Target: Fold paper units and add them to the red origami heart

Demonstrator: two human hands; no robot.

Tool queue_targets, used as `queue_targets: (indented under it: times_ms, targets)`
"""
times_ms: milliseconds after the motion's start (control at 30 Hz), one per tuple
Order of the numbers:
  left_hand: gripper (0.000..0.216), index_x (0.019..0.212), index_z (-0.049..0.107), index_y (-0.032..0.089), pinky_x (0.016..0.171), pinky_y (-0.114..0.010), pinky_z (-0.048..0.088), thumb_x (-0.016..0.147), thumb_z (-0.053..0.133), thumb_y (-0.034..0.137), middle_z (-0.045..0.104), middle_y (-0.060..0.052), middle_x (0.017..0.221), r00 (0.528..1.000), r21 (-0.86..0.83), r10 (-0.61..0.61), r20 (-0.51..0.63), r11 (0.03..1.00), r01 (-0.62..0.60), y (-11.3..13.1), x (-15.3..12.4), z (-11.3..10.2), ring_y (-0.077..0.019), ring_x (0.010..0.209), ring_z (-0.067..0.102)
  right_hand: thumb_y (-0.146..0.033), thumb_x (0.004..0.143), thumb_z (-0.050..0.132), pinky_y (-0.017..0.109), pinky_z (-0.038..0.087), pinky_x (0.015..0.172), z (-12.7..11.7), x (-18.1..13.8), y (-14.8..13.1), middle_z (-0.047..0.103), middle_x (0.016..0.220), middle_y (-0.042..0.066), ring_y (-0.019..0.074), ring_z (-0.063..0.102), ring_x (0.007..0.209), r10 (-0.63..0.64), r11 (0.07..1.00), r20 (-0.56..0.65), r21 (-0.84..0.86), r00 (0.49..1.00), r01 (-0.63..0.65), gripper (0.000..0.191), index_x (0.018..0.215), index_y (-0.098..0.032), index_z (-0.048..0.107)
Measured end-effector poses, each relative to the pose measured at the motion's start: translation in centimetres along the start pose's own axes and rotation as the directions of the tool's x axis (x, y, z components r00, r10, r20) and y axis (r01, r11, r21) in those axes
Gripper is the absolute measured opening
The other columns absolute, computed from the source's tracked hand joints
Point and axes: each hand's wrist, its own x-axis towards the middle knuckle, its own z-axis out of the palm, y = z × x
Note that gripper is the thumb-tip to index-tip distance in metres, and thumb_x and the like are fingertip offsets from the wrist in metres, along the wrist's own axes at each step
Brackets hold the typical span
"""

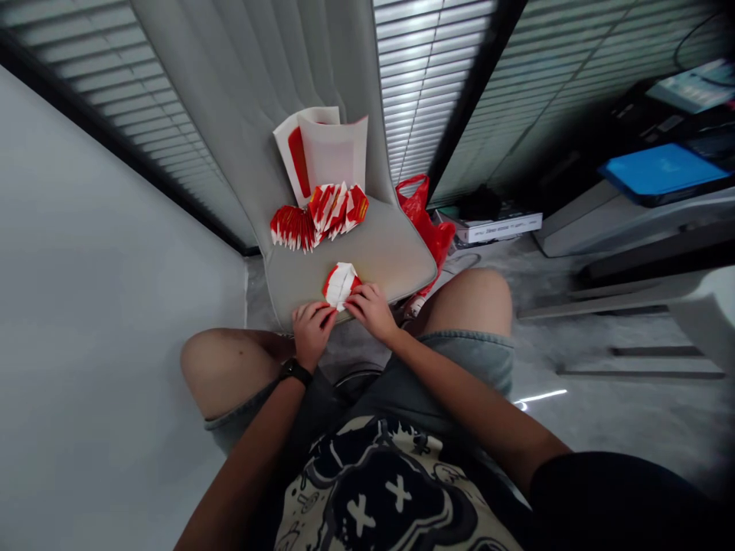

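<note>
A folded red-and-white paper (pixel 341 283) lies at the front of the grey chair seat (pixel 396 249), its white creased side up. My left hand (pixel 311 330), with a dark watch at the wrist, pinches its lower left edge. From the right, the fingers of my right hand (pixel 373 310) press on its lower right edge, with the thumb close to my left fingers. Farther back on the seat stand two fanned bunches of folded red papers, a left bunch (pixel 292 227) and a right bunch (pixel 338 208), touching each other.
Large white sheets with a red patch (pixel 336 153) lean against the chair back (pixel 276 69). A red plastic bag (pixel 428 222) hangs beside the seat on the right. Beyond it are a white box (pixel 502 227) on the floor and a blue flat object (pixel 666 172).
</note>
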Motion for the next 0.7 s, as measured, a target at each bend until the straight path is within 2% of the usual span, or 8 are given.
queue_targets:
  times_ms: [100, 333, 533, 700]
  targets:
    - [0.018, 0.099, 0.075, 0.026, 0.091, -0.040, 0.041, 0.097, 0.061, 0.037, 0.073, -0.005, 0.105, 0.998, -0.004, -0.051, -0.029, 0.999, 0.051, 0.5, 0.2, 0.4, -0.0231, 0.100, 0.062, -0.038, 0.097, 0.063, 0.044, 0.047, 0.096, 0.3, 0.1, 0.2, 0.067, 0.106, 0.010, 0.0268, 0.053, 0.107, 0.055, 0.998, -0.007, 0.011, 0.998, -0.055, 0.020, 0.098, -0.022, 0.075]
    - [0.018, 0.097, 0.071, 0.025, 0.089, -0.041, 0.038, 0.097, 0.060, 0.038, 0.071, -0.006, 0.106, 0.994, 0.037, -0.111, -0.015, 0.993, 0.112, 1.4, 0.5, 0.4, -0.0251, 0.100, 0.060, -0.035, 0.095, 0.066, 0.043, 0.047, 0.097, 1.3, -0.4, -0.4, 0.062, 0.107, 0.011, 0.0267, 0.052, 0.107, 0.157, 0.987, -0.114, 0.046, 0.981, -0.153, 0.014, 0.093, -0.022, 0.072]
    - [0.015, 0.095, 0.069, 0.023, 0.091, -0.042, 0.037, 0.096, 0.061, 0.036, 0.068, -0.008, 0.116, 0.985, 0.076, -0.169, -0.048, 0.982, 0.172, 2.0, 0.5, 1.1, -0.0267, 0.103, 0.058, -0.036, 0.092, 0.070, 0.042, 0.047, 0.096, 1.6, -0.4, 0.3, 0.061, 0.102, 0.009, 0.0258, 0.053, 0.105, 0.182, 0.981, -0.133, 0.089, 0.974, -0.171, 0.015, 0.086, -0.022, 0.070]
    - [0.018, 0.098, 0.069, 0.023, 0.092, -0.043, 0.037, 0.097, 0.059, 0.038, 0.067, -0.009, 0.117, 0.983, 0.091, -0.180, -0.030, 0.979, 0.182, 1.8, 0.4, 1.4, -0.0275, 0.104, 0.058, -0.037, 0.092, 0.070, 0.043, 0.046, 0.096, 1.5, -0.2, -0.1, 0.059, 0.104, 0.010, 0.0267, 0.051, 0.106, 0.233, 0.972, -0.121, 0.036, 0.965, -0.230, 0.017, 0.085, -0.021, 0.071]
